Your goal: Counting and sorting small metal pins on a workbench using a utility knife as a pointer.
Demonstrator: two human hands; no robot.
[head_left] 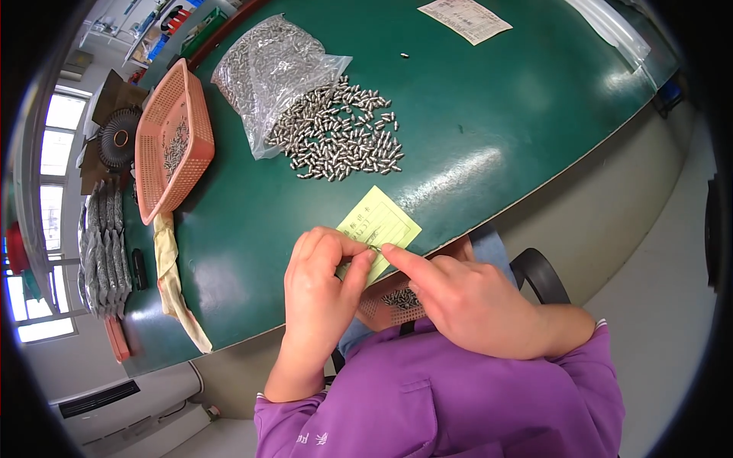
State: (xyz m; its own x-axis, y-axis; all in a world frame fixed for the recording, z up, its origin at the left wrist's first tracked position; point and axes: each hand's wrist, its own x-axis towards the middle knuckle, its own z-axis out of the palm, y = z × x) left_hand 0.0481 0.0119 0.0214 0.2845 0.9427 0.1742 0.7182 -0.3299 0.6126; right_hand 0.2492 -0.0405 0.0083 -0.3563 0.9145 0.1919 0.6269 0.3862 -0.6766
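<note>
Over a yellow-green card (385, 217) near the table's front edge, my two hands meet. Between the thumb and forefinger of my left hand (317, 267) is a small metal piece (375, 248), mostly covered by the fingertips. My right hand (466, 298) reaches its forefinger to the same piece, the other fingers curled under; whether it grips anything is hidden. Beyond the card lies a loose pile of small silvery bullet-shaped metal parts (347, 141), spilling from a clear plastic bag (275, 65) full of them. Below my hands, a pink basket (374, 311) at my lap holds more parts.
A pink perforated basket (200, 153) with some parts stands at the left of the green table (252, 267). Beside it are a cream cloth strip (169, 271), several filled bags (104, 248) and a black fan (120, 139). A printed paper slip (466, 20) lies at the far side.
</note>
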